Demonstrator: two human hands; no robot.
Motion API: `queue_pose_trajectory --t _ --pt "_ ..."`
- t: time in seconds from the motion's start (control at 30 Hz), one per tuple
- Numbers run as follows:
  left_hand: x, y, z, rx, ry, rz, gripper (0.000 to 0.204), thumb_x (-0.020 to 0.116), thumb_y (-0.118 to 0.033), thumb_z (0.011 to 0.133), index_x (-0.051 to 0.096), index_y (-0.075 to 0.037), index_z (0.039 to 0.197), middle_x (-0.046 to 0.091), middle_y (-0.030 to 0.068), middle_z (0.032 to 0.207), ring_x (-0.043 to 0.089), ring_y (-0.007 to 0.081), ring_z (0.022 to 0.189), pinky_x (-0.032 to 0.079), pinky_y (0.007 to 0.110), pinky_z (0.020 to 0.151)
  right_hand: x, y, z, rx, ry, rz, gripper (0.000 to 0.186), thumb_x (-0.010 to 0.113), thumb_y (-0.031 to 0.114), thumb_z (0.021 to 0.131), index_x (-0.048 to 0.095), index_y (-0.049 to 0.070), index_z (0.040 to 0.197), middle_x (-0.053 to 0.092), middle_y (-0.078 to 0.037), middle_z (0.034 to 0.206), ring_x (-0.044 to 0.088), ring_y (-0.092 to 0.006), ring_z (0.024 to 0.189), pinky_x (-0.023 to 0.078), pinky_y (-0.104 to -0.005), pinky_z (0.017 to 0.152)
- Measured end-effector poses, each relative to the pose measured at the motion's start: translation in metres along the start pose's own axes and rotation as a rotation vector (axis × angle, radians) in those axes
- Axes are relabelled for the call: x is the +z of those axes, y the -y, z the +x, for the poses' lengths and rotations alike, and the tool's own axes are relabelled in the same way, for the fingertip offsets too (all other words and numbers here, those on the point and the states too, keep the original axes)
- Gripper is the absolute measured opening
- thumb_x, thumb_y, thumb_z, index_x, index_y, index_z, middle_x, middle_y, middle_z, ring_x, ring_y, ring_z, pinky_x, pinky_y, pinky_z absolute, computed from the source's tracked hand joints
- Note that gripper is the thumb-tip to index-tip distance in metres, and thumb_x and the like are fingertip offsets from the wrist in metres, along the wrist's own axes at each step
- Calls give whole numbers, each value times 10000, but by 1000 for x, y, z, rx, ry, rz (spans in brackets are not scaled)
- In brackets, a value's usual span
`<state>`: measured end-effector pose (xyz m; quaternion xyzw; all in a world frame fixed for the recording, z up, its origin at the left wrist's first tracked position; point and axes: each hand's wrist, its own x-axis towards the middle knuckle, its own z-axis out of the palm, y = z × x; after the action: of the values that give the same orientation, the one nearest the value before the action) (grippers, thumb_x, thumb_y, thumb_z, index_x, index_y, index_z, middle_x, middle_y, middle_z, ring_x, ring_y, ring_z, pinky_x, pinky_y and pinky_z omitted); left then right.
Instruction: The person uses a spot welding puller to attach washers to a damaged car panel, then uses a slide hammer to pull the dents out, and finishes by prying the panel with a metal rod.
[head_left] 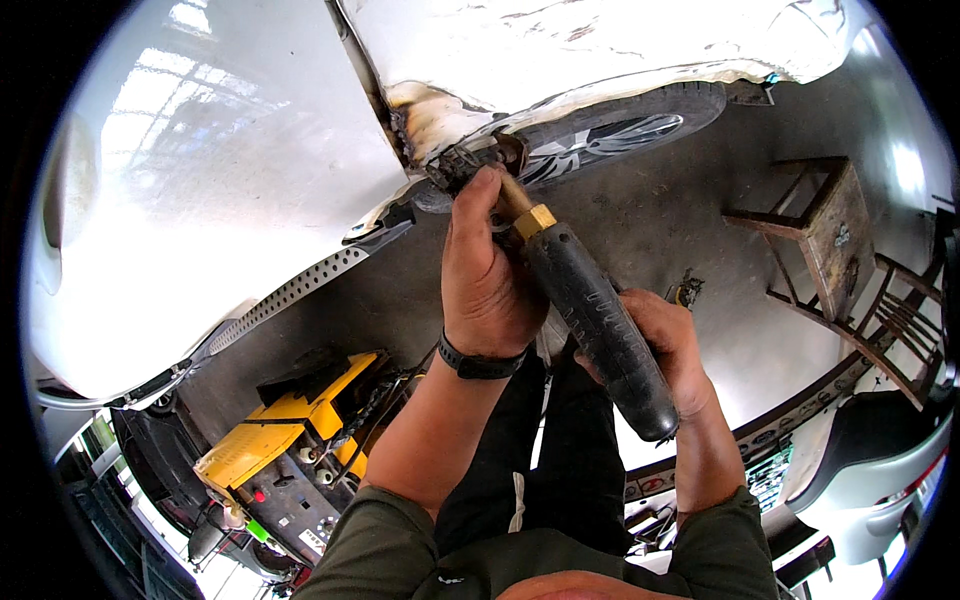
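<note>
My right hand is closed around the thick black handle of a tool with a brass hex collar and a copper-coloured rod. My left hand grips the same tool farther forward, its thumb up beside the rod; its other fingers are mostly hidden. A dark, rough metal head lies at the rod's far end, against or very close to the lower corner of a white car panel. That panel is crumpled, with brown scorched metal near the corner. I cannot tell whether the tool touches it.
A smooth white car door fills the left, above a perforated sill strip. The wheel stands under the damaged panel. A yellow and black machine with cables is at lower left. A worn wooden stool and a chair stand right.
</note>
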<state>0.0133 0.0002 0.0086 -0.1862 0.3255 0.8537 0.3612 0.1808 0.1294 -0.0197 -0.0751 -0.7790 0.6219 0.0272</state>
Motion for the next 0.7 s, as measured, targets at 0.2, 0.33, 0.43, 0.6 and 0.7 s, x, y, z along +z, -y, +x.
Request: queue_pose_trajectory --t 0.2,0.33,0.43,0.6,0.7 --pt "-12 2 3 5 133 -87 264 562 -336 1033 604 -92 1126 676 57 953 702 189 814 630 370 737 -4 2 6 -15 22 19 452 787 218 745 683 12 1133 710 -157 1002 665 -340 889 516 -393 804" --pt "-8 3 3 -6 161 -145 284 568 -341 1028 603 -82 1138 681 68 955 701 196 813 631 380 741 -4 -2 9 -48 17 10 456 789 219 741 684 15 1135 707 -155 991 664 -339 883 515 -392 805" --pt "-12 5 6 -9 186 -154 311 575 -357 1021 616 -71 1134 685 74 976 700 211 817 631 393 741 -7 0 11 -26 41 18 459 793 223 743 691 16 1140 720 -148 1014 675 -324 893 518 -389 817" --pt "-9 7 4 6 80 -112 198 675 -348 944 646 -157 987 704 19 885 668 150 807 534 311 710 -10 -5 15 -10 68 151 452 822 194 764 714 20 1167 747 -135 1095 712 -273 955 530 -372 859" --pt "-19 7 11 -17 83 -144 190 685 -345 938 641 -161 941 667 -17 828 609 111 729 470 275 631 -5 1 21 35 53 283 435 845 157 763 721 24 1158 752 -133 1078 720 -251 941 538 -367 853"
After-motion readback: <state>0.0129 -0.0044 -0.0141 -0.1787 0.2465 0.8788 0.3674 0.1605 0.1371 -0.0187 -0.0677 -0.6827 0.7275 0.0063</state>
